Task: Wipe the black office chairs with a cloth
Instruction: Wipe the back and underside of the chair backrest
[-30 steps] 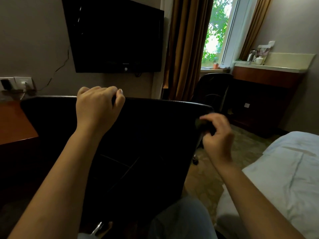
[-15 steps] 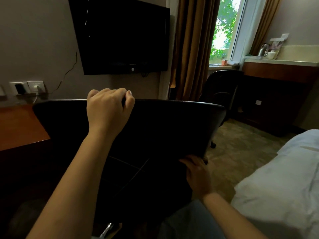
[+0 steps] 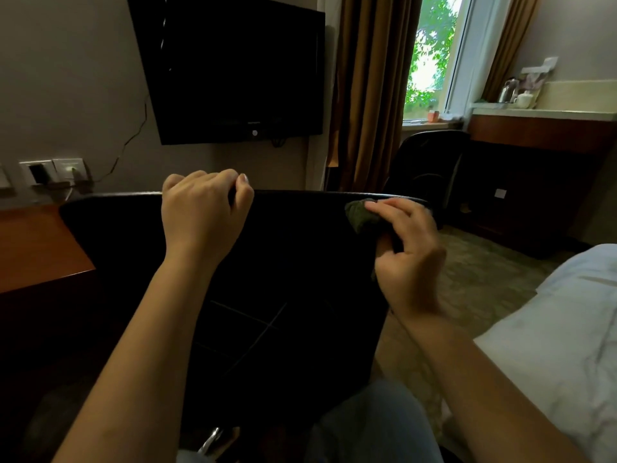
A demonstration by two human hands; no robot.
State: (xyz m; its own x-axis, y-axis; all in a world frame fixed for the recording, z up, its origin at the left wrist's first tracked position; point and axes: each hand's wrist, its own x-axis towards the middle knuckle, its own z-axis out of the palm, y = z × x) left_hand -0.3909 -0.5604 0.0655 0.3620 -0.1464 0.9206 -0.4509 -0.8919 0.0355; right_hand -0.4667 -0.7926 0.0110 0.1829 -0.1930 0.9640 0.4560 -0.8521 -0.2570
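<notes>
Pressing down with the right fingers (image 3: 384,205), lightly bent and close together, on a bunched dark green cloth (image 3: 362,213), thumb tucked beneath it, so pinching it against the backrest. Sitting right of centre in the frame, just under the top rim, touching the black surface. Hooking the left fingers (image 3: 217,177) tight over that same rim, centre-left, curled and clamped, steadying the back. Out from there: right hand (image 3: 407,259) working the upper right corner of the near chair (image 3: 300,262), left hand (image 3: 203,212) bracing it. Looks like mid-wipe on this chair's back, and early in the job at that. Can't tell how much of the surface is already clean; too dark to read any streak or dust. Leaves, at a guess, the lower back and seat here. Leaves too the second chair (image 3: 427,165), right of centre by the curtain (image 3: 367,95), well apart from both hands. Further out: television (image 3: 233,68) upper centre, desk (image 3: 36,248) at left, bed (image 3: 551,329) lower right.
</notes>
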